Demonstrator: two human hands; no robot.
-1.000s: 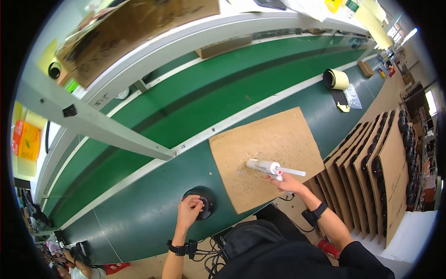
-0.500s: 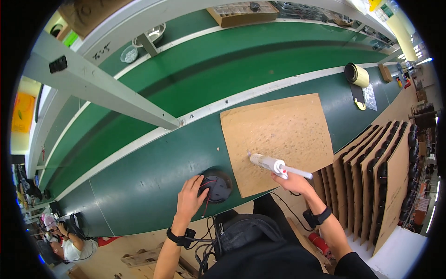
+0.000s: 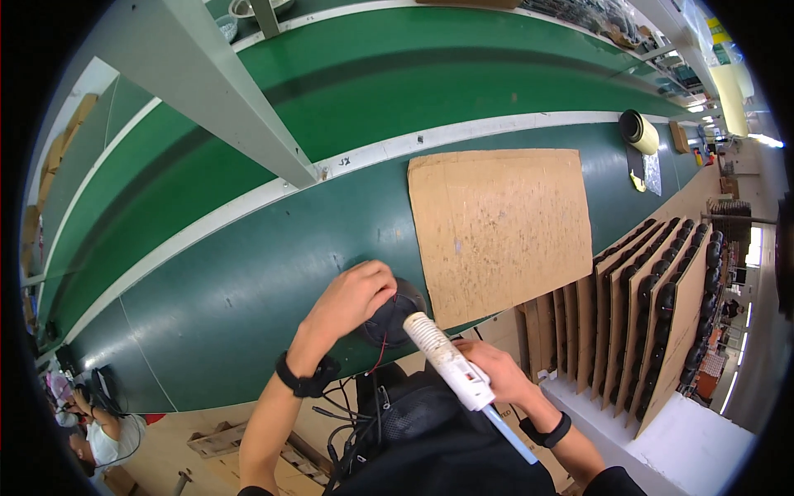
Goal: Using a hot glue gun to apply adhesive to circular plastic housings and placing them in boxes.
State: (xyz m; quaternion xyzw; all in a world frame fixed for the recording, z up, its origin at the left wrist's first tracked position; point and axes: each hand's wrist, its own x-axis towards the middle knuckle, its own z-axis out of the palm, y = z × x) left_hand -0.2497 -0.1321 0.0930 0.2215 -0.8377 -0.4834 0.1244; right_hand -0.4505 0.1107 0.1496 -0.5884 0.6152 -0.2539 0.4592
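My left hand (image 3: pixel 351 299) grips a round black speaker part (image 3: pixel 395 318) with thin red and black wires, at the near edge of the green table (image 3: pixel 248 273). My right hand (image 3: pixel 495 372) holds a white glue gun (image 3: pixel 451 361) with a pale glue stick trailing from its back. The gun's nozzle points up-left and sits right at the black part. A scuffed brown cardboard sheet (image 3: pixel 500 227) lies flat on the table just right of both hands.
Upright cardboard dividers loaded with several black round parts (image 3: pixel 653 310) stand at the right. A tape roll (image 3: pixel 638 130) lies far right on the table. A grey metal beam (image 3: pixel 223 91) crosses overhead. Another person (image 3: pixel 95 434) sits at lower left.
The glue gun has swung left off the cardboard sheet to the black part. My left hand has closed around that part and pulled it slightly toward me.
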